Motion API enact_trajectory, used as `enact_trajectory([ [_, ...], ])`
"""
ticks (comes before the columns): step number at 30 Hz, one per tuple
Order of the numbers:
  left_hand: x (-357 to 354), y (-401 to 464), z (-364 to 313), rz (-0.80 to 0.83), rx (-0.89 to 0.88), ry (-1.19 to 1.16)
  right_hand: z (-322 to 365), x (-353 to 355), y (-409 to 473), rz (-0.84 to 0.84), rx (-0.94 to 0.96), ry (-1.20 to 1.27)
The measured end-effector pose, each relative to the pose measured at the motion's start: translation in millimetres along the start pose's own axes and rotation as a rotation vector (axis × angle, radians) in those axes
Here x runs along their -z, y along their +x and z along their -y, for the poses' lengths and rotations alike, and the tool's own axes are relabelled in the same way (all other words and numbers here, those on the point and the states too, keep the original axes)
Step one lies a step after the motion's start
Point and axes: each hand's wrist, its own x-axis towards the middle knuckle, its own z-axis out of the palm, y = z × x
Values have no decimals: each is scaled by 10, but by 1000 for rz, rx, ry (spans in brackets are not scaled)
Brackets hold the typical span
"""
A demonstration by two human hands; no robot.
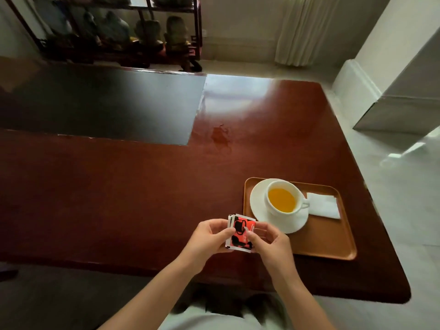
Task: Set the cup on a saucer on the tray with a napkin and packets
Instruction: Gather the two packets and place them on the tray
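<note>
A white cup (284, 199) holding orange-yellow liquid stands upright on a white saucer (259, 203) on the left part of an orange-brown tray (331, 239). A folded white napkin (323, 206) lies on the tray, to the right of the cup's handle. Just left of the tray's near corner, above the table, my left hand (207, 236) and my right hand (271, 241) both grip a small stack of red, black and white packets (240, 233), thumbs on the top packet.
The tray sits near the right front edge of a glossy dark red wooden table (119, 186). A dark inset panel (100, 103) fills its far left. A small wet spot (220, 136) marks the middle. A shelf of figurines (133, 32) stands beyond.
</note>
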Motion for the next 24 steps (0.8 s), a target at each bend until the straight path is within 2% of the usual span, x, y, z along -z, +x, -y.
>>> enact_trajectory([
  [8, -988, 164, 22, -61, -73, 99, -47, 953, 133, 13, -4, -13],
  [16, -2263, 500, 329, -194, 14, 150, -350, 2180, 440, 52, -110, -82],
  [20, -2615, 716, 432, -255, 90, 122, -502, 2465, 682, 36, -126, -161],
  [24, -2724, 931, 483, -314, 92, 187, -580, 2541, 895, 24, -122, -274],
])
